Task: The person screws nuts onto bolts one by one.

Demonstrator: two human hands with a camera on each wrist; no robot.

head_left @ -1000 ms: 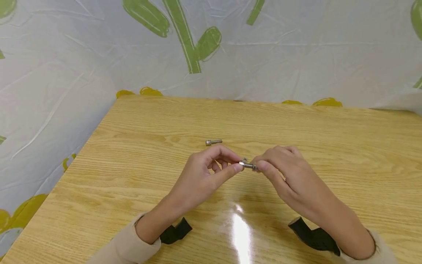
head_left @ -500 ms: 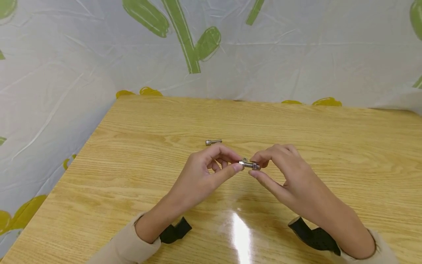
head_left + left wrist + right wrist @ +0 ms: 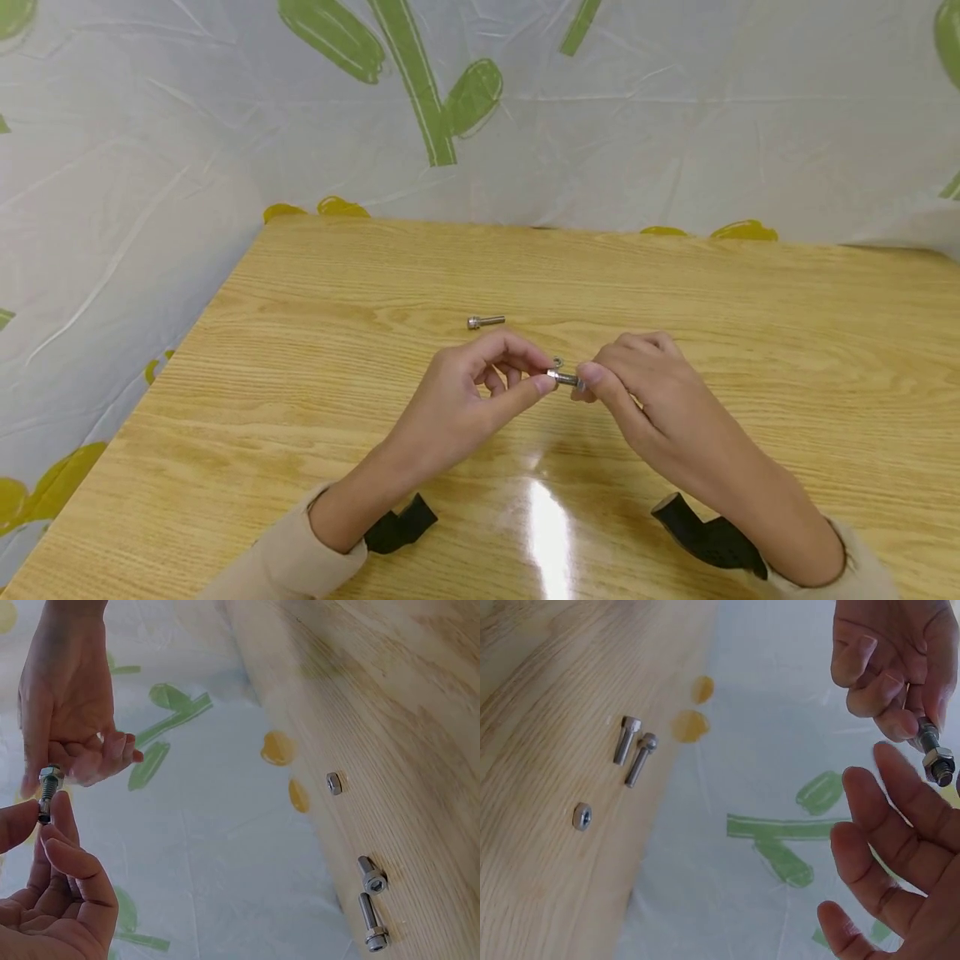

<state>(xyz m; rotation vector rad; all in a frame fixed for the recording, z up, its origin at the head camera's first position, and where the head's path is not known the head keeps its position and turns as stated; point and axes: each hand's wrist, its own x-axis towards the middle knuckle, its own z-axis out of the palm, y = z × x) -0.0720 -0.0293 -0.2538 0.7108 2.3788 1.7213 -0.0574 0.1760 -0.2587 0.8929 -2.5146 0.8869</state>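
Above the wooden table, my left hand (image 3: pixel 468 400) pinches the head of a socket-head bolt (image 3: pixel 928 736) between thumb and fingertips. A hex nut (image 3: pixel 939 761) sits threaded near the bolt's free end, with the tip of the thread sticking out past it. My right hand (image 3: pixel 660 408) has its thumb and index finger at this nut; in the left wrist view the nut (image 3: pixel 51 776) lies between them. The other right fingers are spread loosely in the right wrist view. In the head view the right thumb partly covers the nut.
On the table (image 3: pixel 337 275) lie two more socket-head bolts (image 3: pixel 372 875) side by side, and a loose hex nut (image 3: pixel 334 783) apart from them. A pale cloth (image 3: pixel 675 125) with green and yellow plant shapes hangs behind the table and at its left.
My right thumb and index finger spread apart at the nut half a second ago, and have now come together over it, thumb rolled forward. The left hand stays nearly still.
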